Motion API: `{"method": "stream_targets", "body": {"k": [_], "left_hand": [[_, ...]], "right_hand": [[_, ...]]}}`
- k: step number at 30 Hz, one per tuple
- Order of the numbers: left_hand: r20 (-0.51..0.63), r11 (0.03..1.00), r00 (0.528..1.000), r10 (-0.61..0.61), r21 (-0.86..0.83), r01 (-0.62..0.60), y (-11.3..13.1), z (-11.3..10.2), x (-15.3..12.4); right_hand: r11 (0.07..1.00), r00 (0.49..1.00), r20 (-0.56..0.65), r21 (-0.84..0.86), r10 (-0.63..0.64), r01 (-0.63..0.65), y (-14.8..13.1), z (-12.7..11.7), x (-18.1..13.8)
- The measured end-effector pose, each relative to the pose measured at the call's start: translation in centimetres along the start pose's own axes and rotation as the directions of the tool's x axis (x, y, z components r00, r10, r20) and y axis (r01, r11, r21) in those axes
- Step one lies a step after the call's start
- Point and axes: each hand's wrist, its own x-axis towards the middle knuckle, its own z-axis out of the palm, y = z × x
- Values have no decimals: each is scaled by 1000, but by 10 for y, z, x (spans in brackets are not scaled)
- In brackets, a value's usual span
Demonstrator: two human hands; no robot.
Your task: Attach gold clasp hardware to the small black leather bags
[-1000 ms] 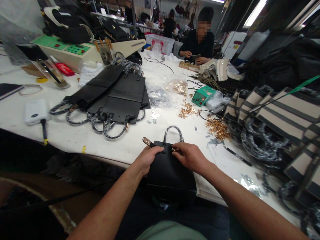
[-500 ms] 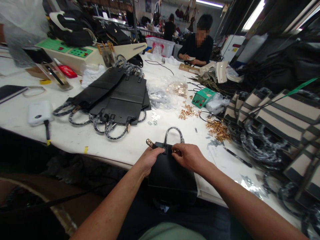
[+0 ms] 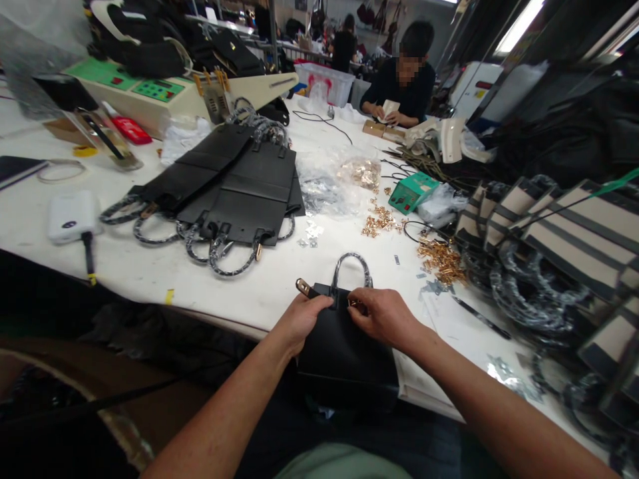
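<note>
Little has shifted since half a second ago: both hands keep their grip at the top edge of the small black bag (image 3: 344,352), and the co-worker's hand at the far end now holds up a pale piece (image 3: 389,107). Nearest, the bag hangs over the near edge of the white table (image 3: 150,266), with its wrapped handle (image 3: 352,265) arching up beyond the fingers. Left hand (image 3: 299,319) is closed on the bag's top left corner, just beside a gold-tipped strap tab (image 3: 305,288). Right hand (image 3: 382,316) pinches the top edge at a small gold fitting. Farther out lie heaps of gold hardware (image 3: 439,256), then a stack of flat black bag panels (image 3: 239,186) and a green box (image 3: 410,189). Striped bags (image 3: 559,226) crowd the right side.
</note>
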Motion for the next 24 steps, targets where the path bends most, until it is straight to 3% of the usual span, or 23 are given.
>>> {"method": "stream_targets", "body": {"k": [9, 17, 24], "left_hand": [[11, 1000, 1000, 5, -12, -5, 3, 4, -3], [-29, 999, 999, 42, 5, -42, -3, 3, -6], [-84, 995, 992, 94, -16, -96, -12, 5, -2]], "right_hand": [[998, 998, 56, -45, 34, -32, -1, -2, 3], [994, 995, 80, 100, -62, 54, -6, -7, -4], [983, 1000, -1, 179, -26, 26, 15, 40, -3]]}}
